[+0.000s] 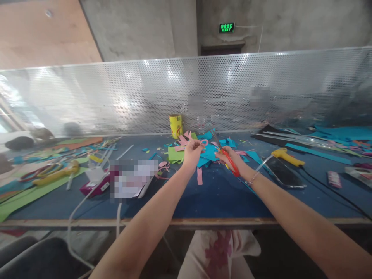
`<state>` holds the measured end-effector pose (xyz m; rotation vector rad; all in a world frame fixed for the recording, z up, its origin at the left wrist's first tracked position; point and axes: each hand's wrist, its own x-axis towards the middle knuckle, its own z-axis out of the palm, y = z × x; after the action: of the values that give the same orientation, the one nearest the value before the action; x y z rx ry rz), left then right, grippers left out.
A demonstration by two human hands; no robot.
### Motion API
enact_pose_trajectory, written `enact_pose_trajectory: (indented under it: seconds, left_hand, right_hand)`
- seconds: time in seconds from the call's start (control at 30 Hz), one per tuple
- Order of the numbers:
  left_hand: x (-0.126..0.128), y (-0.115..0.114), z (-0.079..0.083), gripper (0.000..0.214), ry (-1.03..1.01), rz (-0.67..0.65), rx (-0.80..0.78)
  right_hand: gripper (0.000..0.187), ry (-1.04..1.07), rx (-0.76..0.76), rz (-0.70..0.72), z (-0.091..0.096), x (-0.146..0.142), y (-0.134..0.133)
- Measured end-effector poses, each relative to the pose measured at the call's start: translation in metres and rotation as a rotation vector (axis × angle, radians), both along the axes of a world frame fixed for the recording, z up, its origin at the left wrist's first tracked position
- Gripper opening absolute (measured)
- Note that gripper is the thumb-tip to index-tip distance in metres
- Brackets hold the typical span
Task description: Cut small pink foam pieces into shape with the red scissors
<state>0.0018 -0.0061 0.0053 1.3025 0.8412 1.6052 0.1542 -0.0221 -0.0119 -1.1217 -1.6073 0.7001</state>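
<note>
My left hand (194,151) pinches a small curled pink piece (205,142), paper or felt, above a heap of scraps. In my right hand (228,155) is a pair of scissors with red handles (234,166). Their blades (215,137) point up and away, to the right of the pink piece and apart from it. Beneath both hands lie blue scraps (207,155), with green scraps (175,155) to the left. A pink strip (199,176) lies on the table just in front of the heap. The fingertips of my right hand are partly hidden.
A yellow can (175,126) stands behind the heap. To the right lie a dark phone (285,174) and a yellow glue gun (288,157) with its cord. On the left are a phone (136,180), a purple box (100,186) and another glue gun (58,174). A perforated metal screen (139,97) borders the back.
</note>
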Motion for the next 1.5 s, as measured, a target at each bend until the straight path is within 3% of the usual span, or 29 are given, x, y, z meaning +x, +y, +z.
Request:
enact_pose_trajectory:
  seconds: [0.17,0.3,0.53,0.7,0.93,1.17,1.37,1.5]
  left_hand:
    - [0.005,-0.008,-0.002,0.018,0.146,-0.200,-0.066]
    - [0.009,-0.013,-0.005,0.007,0.316,-0.256,-0.055]
    - [0.011,-0.009,-0.010,0.011,0.368,-0.267,0.008]
    - [0.011,-0.003,-0.014,0.026,0.328,-0.221,0.062]
    - [0.010,-0.008,-0.011,0.017,0.191,-0.244,-0.108]
    - [0.010,-0.012,-0.004,0.021,0.029,-0.239,-0.150]
    - [0.007,-0.010,-0.003,0.019,0.206,-0.140,-0.064]
    - [0.007,-0.009,-0.004,0.011,0.295,-0.163,-0.018]
  right_hand:
    - [0.039,0.107,-0.006,-0.026,0.014,0.003,-0.008]
    - [0.039,0.070,0.036,-0.075,0.019,0.004,-0.010]
    - [0.031,-0.045,0.030,-0.092,0.013,0.002,-0.002]
    - [0.029,0.018,-0.018,-0.094,0.016,0.001,-0.004]
    - [0.023,0.005,-0.062,-0.063,0.017,0.000,-0.009]
    - [0.031,-0.010,-0.032,-0.033,0.005,0.000,0.002]
    - [0.039,0.062,0.100,-0.044,-0.004,0.005,0.012]
    - [0.042,0.115,0.115,-0.037,-0.003,0.004,0.012]
